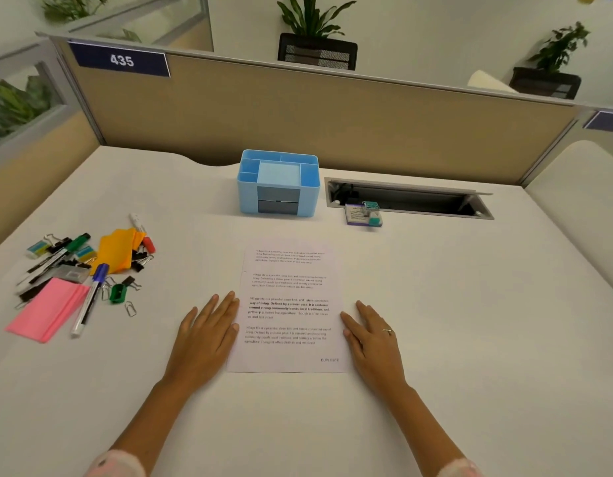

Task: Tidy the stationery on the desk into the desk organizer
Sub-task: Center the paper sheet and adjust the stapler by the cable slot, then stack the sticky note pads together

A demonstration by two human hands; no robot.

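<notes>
Blue plastic desk organizer (pixel 278 182) sits empty, both flat, empty hands, left hand (pixel 208 333) and right hand (pixel 373 333), should start with the heaped marker pens (pixel 88 301), one at a time.

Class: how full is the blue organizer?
Empty as far as visible: the organizer shows bare compartments, and the pens lie on the desk.

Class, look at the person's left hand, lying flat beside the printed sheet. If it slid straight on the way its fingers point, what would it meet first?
The left hand points forward and slightly right. Its fingertips already touch the printed sheet, so it would probably ride onto that first; the blue desk organizer lies beyond.
</notes>
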